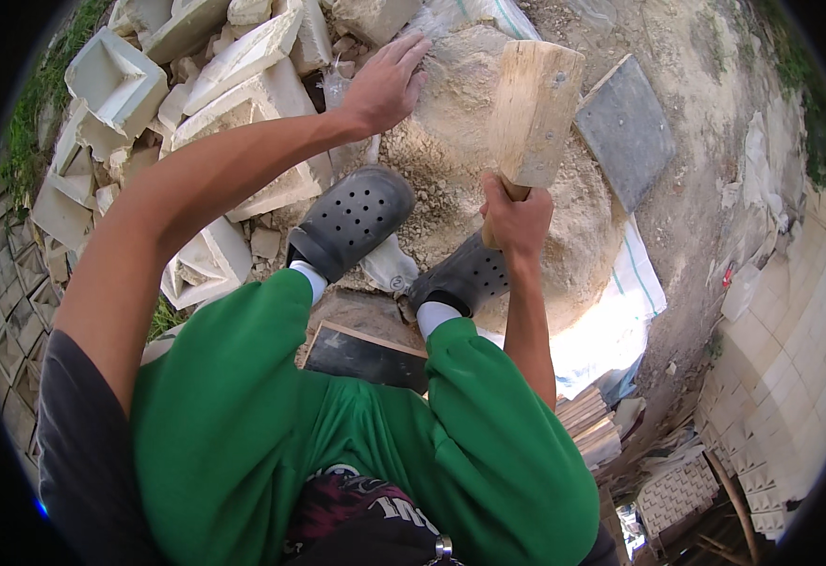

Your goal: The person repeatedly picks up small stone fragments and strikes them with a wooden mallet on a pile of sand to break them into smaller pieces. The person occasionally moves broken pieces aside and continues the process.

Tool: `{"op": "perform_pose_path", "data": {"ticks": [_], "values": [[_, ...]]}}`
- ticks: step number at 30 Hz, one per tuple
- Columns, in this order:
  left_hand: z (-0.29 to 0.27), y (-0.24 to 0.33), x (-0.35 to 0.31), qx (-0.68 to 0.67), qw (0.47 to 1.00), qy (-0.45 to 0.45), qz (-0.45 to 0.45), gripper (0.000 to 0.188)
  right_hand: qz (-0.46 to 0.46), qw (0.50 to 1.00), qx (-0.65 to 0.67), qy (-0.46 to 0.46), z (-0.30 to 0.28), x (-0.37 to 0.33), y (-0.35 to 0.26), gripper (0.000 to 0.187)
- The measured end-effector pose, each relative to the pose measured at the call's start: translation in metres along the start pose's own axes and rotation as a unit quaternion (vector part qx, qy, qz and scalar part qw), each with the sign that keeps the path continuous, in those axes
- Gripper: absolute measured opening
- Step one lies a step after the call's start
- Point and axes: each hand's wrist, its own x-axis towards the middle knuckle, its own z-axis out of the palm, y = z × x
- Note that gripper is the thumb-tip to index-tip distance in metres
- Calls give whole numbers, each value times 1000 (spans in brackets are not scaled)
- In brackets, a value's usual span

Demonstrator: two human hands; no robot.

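My right hand [519, 215] is closed around the handle of a wooden mallet [537, 111]. Its blocky head points away from me, above a pale mound of crushed powder [455, 118]. At the mound's far left edge, my left hand [389, 85] is stretched out with its fingers extended and nothing visible in it. Whether it touches the powder I cannot tell. Just left of that hand lie broken off-white pieces [257, 118], some hollow like moulded blocks.
A white woven sack [635, 283] spreads under the mound. To its right lies a grey square slab [625, 132]. My grey clogs [352, 222] stand at the near edge. Stacked pale tiles [762, 377] are at the far right, wooden strips [587, 424] nearer.
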Motion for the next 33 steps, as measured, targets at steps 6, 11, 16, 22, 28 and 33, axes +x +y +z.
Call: {"op": "perform_pose_path", "data": {"ticks": [6, 11, 16, 22, 28, 33], "values": [[15, 19, -27, -33, 991, -12, -132, 67, -23, 998, -36, -42, 19, 2, 14, 28], [18, 35, -37, -19, 985, -82, -151, 76, 177, 982, 29, -66, 8, -1, -13, 37], [26, 92, -36, 95, 977, -147, -123, 83, 169, 983, 74, -12, -6, -12, -10, 36], [27, 76, -35, 60, 974, -206, 78, 89, 178, 977, 121, 7, -15, -18, -11, 29], [23, 73, -14, 180, 975, -131, 18, 90, 186, 974, 130, 23, -28, -33, 0, 24], [39, 98, -10, -17, 942, -306, 138, 91, 184, 966, 181, 31, -33, -46, 6, 20]]}}
